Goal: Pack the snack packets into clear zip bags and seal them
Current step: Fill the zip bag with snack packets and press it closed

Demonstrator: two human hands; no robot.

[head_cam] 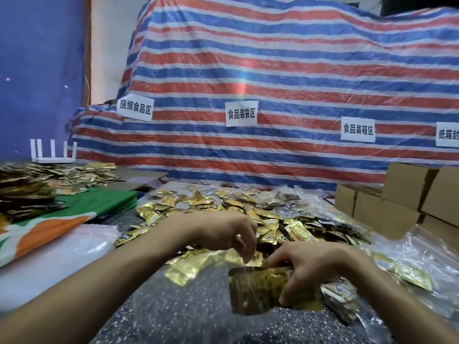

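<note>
Our left hand (pixel 231 233) pinches the upper edge of the clear zip bag (pixel 240 295), and our right hand (pixel 318 266) curls its fingers round a stack of snack packets (pixel 268 279) at the bag. Both rest on the counter (pixel 173 306), just before the loose pile (pixel 260 214).

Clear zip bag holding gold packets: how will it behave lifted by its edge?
Likely floppy: the clear zip bag drapes where the left hand pinches it. Probably slippery, being glossy. The gold foil packets inside may shift unless the right hand steadies them.
</note>
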